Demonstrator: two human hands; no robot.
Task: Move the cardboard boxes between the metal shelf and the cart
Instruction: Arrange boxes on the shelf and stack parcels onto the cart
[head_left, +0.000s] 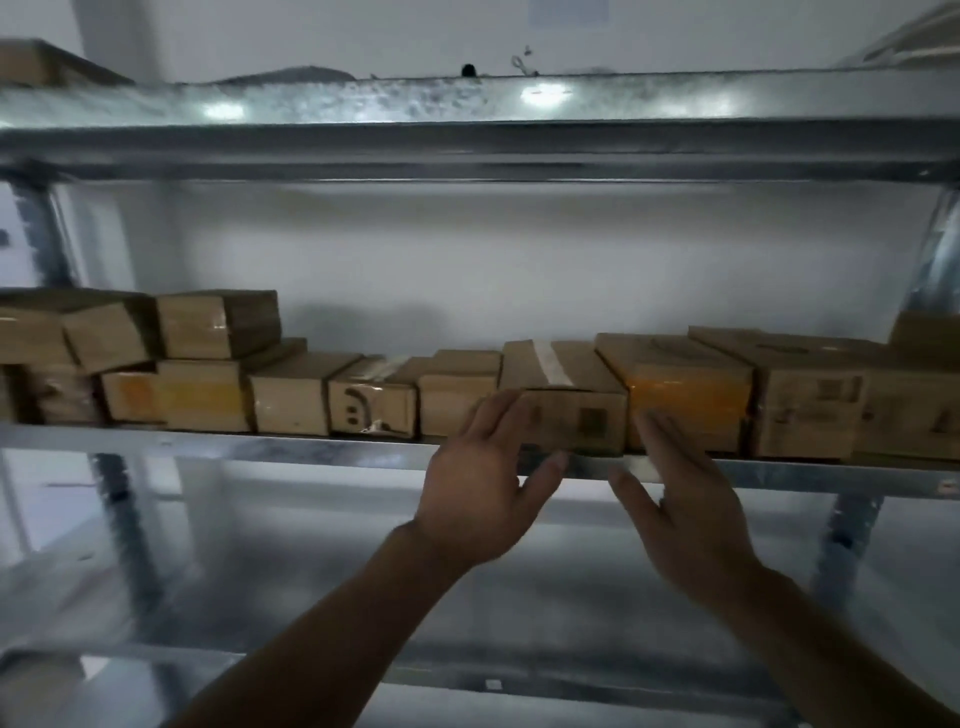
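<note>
My left hand and right hand are raised with straight fingers, flanking the taped box in the row on the shelf. Left fingertips overlap its front left corner. Right fingertips overlap the orange box just beside it. Contact unconfirmed: blurred. Stacked boxes sit far left.

Brown boxes line a silvery grey shelf; one box has an orange front, another a dark smile mark.
</note>
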